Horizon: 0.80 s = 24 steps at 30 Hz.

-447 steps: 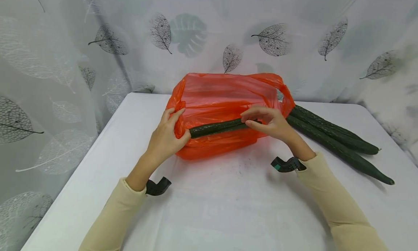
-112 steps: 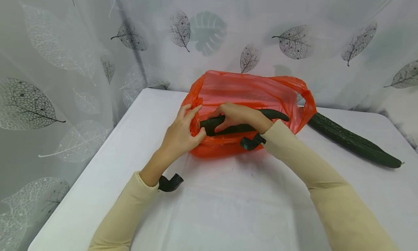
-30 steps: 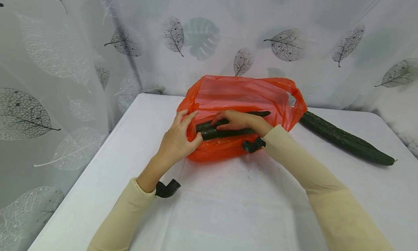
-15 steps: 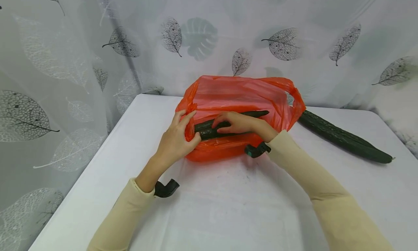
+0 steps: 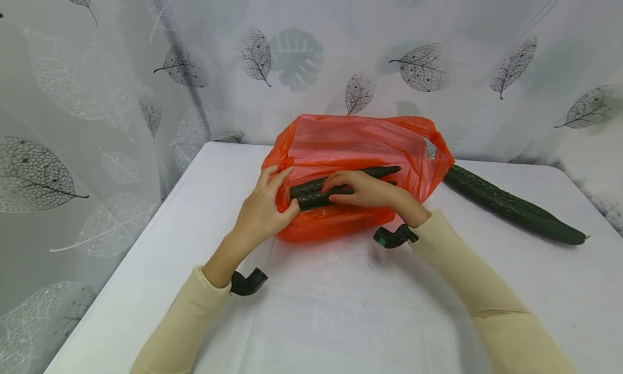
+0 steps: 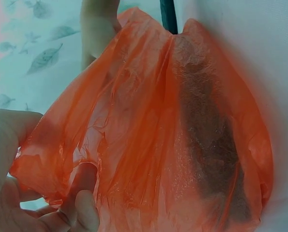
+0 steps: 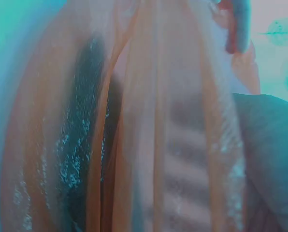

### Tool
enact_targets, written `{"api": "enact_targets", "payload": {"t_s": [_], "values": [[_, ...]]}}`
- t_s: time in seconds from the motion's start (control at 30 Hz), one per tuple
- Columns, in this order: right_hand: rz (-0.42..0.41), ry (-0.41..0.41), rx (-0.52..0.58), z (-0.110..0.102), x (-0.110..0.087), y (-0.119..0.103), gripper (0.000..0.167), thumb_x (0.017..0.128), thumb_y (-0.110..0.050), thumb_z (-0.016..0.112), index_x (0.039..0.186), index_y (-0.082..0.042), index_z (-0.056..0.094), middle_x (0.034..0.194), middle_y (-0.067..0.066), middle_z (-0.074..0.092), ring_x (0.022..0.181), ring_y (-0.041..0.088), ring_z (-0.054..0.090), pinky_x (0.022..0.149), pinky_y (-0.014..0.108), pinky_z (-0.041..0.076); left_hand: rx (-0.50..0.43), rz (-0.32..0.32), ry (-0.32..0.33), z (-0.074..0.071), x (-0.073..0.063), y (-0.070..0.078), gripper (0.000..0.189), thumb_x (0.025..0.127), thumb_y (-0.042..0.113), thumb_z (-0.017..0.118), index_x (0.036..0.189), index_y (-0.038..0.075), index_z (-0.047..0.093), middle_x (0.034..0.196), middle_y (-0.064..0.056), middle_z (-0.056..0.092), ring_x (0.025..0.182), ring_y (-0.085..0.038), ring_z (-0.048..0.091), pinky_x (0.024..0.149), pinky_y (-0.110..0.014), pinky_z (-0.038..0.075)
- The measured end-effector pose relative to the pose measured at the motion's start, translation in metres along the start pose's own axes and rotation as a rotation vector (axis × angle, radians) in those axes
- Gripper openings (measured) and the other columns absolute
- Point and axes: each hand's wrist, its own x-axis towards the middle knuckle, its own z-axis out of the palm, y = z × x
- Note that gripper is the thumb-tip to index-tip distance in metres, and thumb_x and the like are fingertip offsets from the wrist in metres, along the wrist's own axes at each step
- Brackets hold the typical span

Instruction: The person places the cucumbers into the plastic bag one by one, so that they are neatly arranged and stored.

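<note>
A dark cucumber (image 7: 79, 135) shows through the left of the translucent orange bag (image 7: 156, 96), fingers (image 7: 240, 24) at upper right

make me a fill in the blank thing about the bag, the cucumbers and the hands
The person's ____ hand holds the plastic bag by its edge.
The right hand curls its fingers over a green ____.
The cucumber outside the bag lies on the person's ____ side.
The curtain behind the table is printed with ____.
Missing words: left; cucumber; right; leaves.
</note>
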Motion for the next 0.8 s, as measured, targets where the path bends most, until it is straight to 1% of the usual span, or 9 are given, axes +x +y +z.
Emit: {"api": "enact_targets", "payload": {"t_s": [0.27,0.4,0.57,0.67,0.8], "values": [[-0.016,0.117,0.03,-0.001,-0.018,-0.003,0.026,0.091,-0.01,0.067,0.116,-0.003,0.069,0.124,0.012,0.063,0.118,0.028,0.056,0.095,0.046,0.051,0.0,0.009,0.008,0.002,0.0,0.0,0.062,0.086,0.023,0.061,0.144,0.008,0.047,0.142,-0.017,0.04,0.103,-0.038,0.06,0.081,-0.052,0.055],[-0.012,0.153,0.051,-0.002,-0.025,-0.001,0.026,0.09,-0.008,0.068,0.116,-0.004,0.069,0.123,0.013,0.063,0.118,0.029,0.056,0.094,0.046,0.051,-0.001,0.013,0.012,0.003,0.0,-0.001,0.062,0.085,0.023,0.061,0.144,0.008,0.047,0.142,-0.017,0.04,0.104,-0.038,0.06,0.08,-0.051,0.055],[-0.054,0.199,0.07,-0.003,-0.033,0.001,0.027,0.089,-0.003,0.067,0.116,-0.002,0.068,0.121,0.013,0.064,0.116,0.028,0.057,0.096,0.047,0.05,-0.003,0.021,0.013,0.003,0.001,-0.001,0.063,0.086,0.023,0.061,0.144,0.008,0.046,0.142,-0.017,0.04,0.105,-0.038,0.059,0.08,-0.051,0.055],[-0.067,0.224,0.1,-0.002,-0.039,0.002,0.028,0.088,0.001,0.066,0.116,-0.001,0.068,0.119,0.011,0.064,0.113,0.025,0.057,0.096,0.049,0.048,-0.006,0.027,0.017,0.003,0.0,-0.001,0.063,0.085,0.023,0.062,0.144,0.007,0.046,0.142,-0.018,0.04,0.106,-0.038,0.059,0.081,-0.052,0.055],[-0.056,0.251,0.146,-0.002,-0.046,0.002,0.03,0.087,0.004,0.065,0.117,-0.001,0.067,0.119,0.011,0.064,0.112,0.023,0.057,0.092,0.054,0.049,-0.003,0.027,0.018,0.003,-0.001,0.0,0.063,0.085,0.022,0.062,0.144,0.006,0.047,0.142,-0.018,0.041,0.106,-0.038,0.059,0.08,-0.052,0.055]]}}
